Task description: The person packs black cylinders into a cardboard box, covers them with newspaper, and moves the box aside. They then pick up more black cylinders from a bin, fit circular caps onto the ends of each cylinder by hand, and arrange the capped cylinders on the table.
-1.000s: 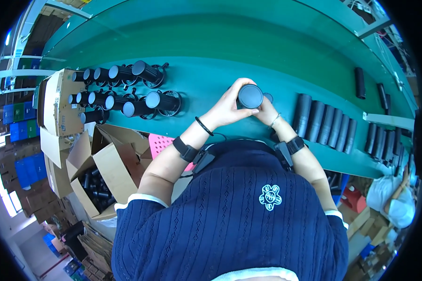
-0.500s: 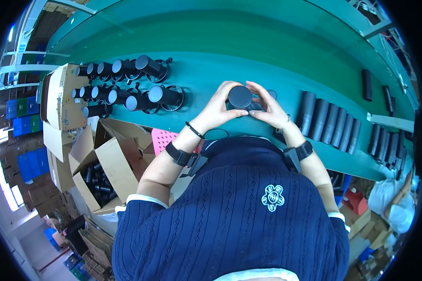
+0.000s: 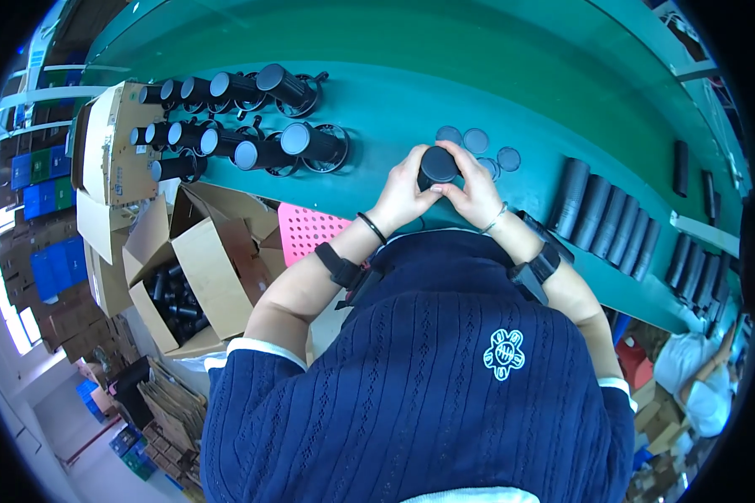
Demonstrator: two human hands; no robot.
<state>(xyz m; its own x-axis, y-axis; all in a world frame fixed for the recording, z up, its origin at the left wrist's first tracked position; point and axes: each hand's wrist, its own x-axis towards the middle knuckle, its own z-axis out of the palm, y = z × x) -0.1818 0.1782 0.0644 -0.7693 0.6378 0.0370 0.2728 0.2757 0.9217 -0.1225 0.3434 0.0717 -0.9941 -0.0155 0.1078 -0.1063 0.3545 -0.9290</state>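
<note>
Between both my hands is a black cylinder [image 3: 439, 165], its round end cap facing up. My left hand [image 3: 401, 191] wraps its left side, and my right hand [image 3: 476, 191] closes round the right side, with the thumbs meeting at the near edge. The cylinder's lower part is hidden by my fingers. Just beyond my right hand, several flat dark discs [image 3: 476, 140] lie on the green table [image 3: 377, 117].
Two rows of black cylinders on ring-shaped bases [image 3: 315, 142] stand at the left. Several black tubes [image 3: 572, 197] lie side by side at the right. An open carton [image 3: 218, 277] of black parts and a pink perforated seat [image 3: 310, 230] are at the near left. Another person [image 3: 700, 369] is at the far right.
My fingers have drawn closer round the cylinder, covering the black part that showed below its cap. More discs have come into sight beyond my hands. The whole view has shifted slightly.
</note>
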